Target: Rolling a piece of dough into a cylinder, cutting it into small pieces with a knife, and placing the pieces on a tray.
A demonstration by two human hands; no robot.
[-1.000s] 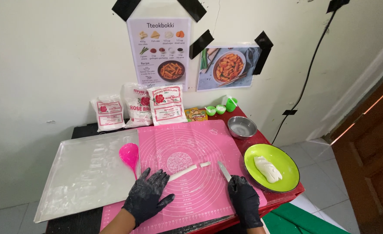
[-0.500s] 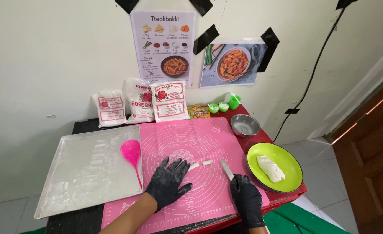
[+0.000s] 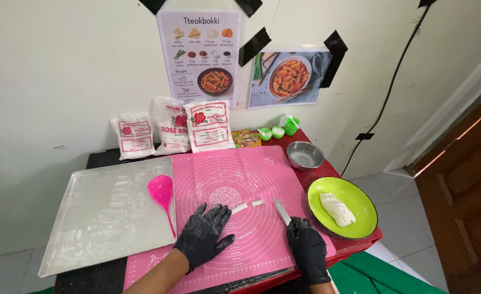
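Crosswise, dough strip [image 3: 239, 208] lies left-right, knife [image 3: 282, 211] angled away.

We see both our left hand [image 3: 203, 238] and our right hand [image 3: 307, 251] in black gloves on a pink mat [image 3: 240, 179] printed with fine white rings and lines, where two white dough pieces [image 3: 247, 205] lie. At the mat's left edge a bright pink ladle [image 3: 161, 190] overlaps a pale silvery tray [image 3: 104, 212] dusted white. By the table's right edge a lime-green plate [image 3: 360, 207] with a dark rim carries white dough [image 3: 337, 209], and at the back edge stand white bags [image 3: 169, 128] with red markings.
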